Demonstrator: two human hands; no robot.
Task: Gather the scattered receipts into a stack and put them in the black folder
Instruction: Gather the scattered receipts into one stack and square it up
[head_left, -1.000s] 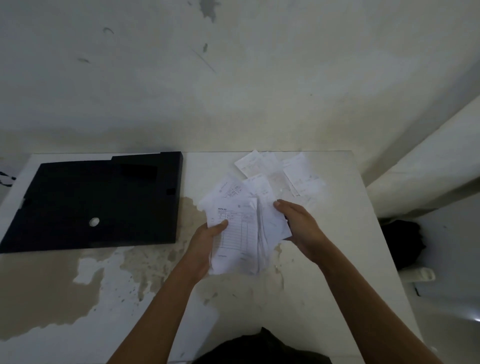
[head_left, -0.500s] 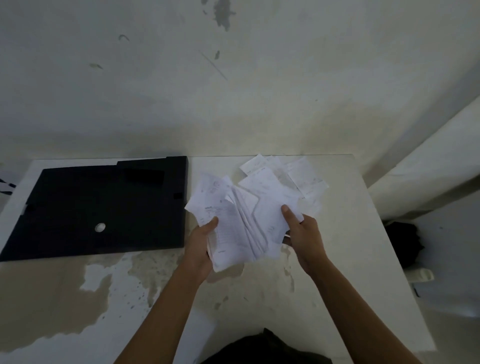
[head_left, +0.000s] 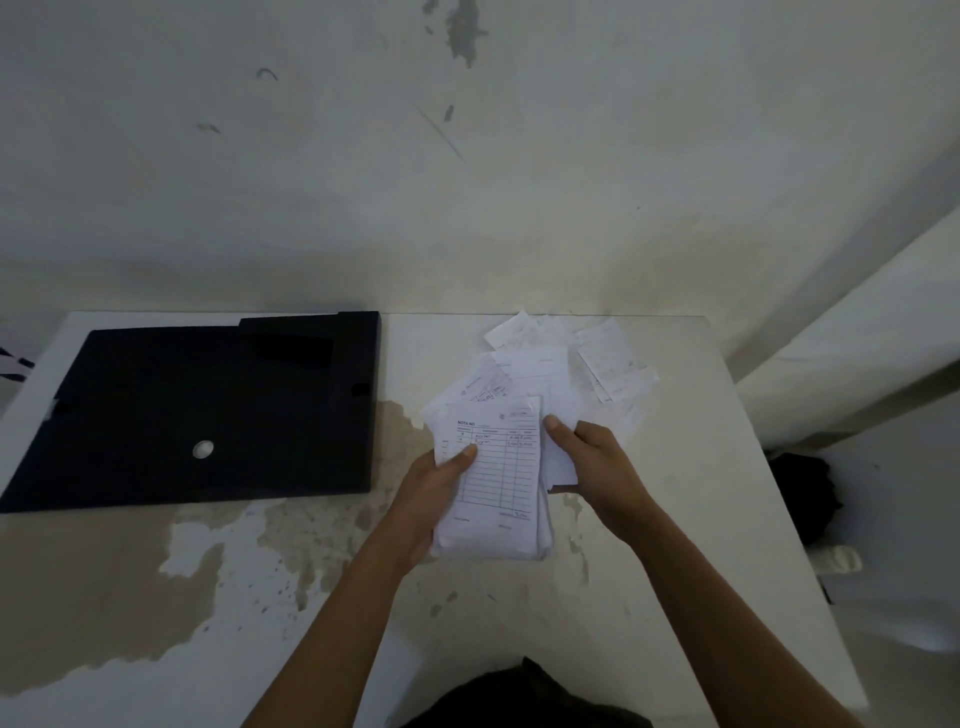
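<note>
The stack of receipts (head_left: 493, 478) was held over the table (head_left: 685, 545), to the right of the black folder (head_left: 208, 405) and apart from it. Its left edge was gripped by the left hand (head_left: 431, 491), with the thumb laid across the top sheet and the fingers hidden beneath the paper. Its right edge was pinched by the right hand (head_left: 597, 467), thumb on top, the other fingers concealed behind the sheets. The number of sheets could not be counted, as only fanned edges were shown at the bottom and the upper left. Whether the lower end touched the table could not be told.

On the top sheet the heading "NOTA NO" was read above a ruled grid. The handwritten entries in the first rows and the small print at the foot were too blurred to be made out.

Loose receipts (head_left: 613, 364) were seen farther right of the black folder, near the table's back edge, overlapping one another and partly covered by the stack. Their print was illegible. The black folder was laid flat, with a round pale fitting (head_left: 202, 449) on its face and little other detail visible on its dark surface. A brown worn patch (head_left: 78, 571) was spread in front of the folder. Well to the right of the folder, past the table's edge, a dark bundle (head_left: 800, 493) was seen, its nature unclear.
</note>
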